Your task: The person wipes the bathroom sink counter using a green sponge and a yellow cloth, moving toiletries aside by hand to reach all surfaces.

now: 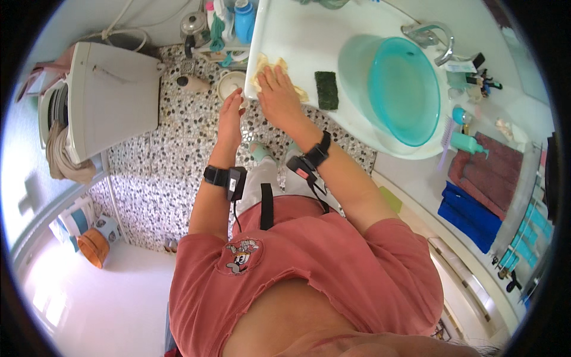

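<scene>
My right hand (279, 96) lies palm down on a pale yellow cloth (301, 94) and presses it on the left corner of the white washbasin counter (303, 40). Part of the cloth is hidden beneath my fingers. Just outside the counter's left edge is my left hand (229, 120), lightly cupped, with nothing visible in it. A dark green scouring pad (327, 90) rests flat on the counter, right of the cloth. Farther right, a translucent turquoise basin (403, 91) sits in the sink bowl below the chrome faucet (439, 38).
A white lidded pot (231, 85) and a bottle (194, 83) stand on the pebble-patterned floor (174, 116). A kettle (194, 26) and a blue detergent bottle (244, 22) are behind. Left is a white appliance (116, 98). A green pump bottle (466, 143) and towels (470, 216) lie right.
</scene>
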Demonstrator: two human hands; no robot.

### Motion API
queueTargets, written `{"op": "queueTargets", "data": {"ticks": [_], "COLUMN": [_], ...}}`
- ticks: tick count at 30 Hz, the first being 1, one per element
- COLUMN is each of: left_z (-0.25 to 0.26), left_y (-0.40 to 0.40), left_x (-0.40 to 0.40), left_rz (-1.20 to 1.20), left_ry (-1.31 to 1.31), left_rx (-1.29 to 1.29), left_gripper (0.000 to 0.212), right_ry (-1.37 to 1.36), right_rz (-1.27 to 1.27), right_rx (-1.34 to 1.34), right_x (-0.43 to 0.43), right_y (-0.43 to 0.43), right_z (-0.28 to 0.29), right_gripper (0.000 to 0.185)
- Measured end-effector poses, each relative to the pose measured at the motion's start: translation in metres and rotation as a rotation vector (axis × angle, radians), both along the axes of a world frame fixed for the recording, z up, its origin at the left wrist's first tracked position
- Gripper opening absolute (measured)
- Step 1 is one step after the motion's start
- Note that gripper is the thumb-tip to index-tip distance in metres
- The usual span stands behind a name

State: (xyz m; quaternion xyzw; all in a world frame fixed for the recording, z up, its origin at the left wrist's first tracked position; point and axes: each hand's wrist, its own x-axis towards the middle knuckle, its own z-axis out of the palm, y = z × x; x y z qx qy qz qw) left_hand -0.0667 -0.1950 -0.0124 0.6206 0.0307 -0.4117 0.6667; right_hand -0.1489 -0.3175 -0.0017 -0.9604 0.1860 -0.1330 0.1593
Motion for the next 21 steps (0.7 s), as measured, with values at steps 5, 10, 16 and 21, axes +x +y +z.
{"op": "queueTargets", "data": {"ticks": [5, 10, 16, 21], "left_z": [0.038, 0.04, 0.033, 0.033], "left_y": [-0.019, -0.024, -0.026, -0.032], "left_x": [0.016, 0.026, 0.012, -0.002], "left_rz": [0.027, -0.021, -0.018, -0.07], "left_ry": [-0.028, -0.002, 0.064, 0.107], "left_rx": [-0.17, -0.183, -0.139, -0.087], "left_gripper": [0.036, 0.037, 0.029, 0.025], "right_ry": [0.113, 0.311, 0.412, 0.288], "right_rz": [-0.056, -0.08, -0.082, -0.069], "right_rx": [0.005, 0.144, 0.135, 0.201], "right_x": [0.039, 0.066, 0.088, 0.072], "right_y": [-0.038, -0.064, -0.116, -0.157], "right_z": [-0.025, -0.014, -0.01, -0.022], "right_gripper": [0.064, 0.08, 0.087, 0.088]}}
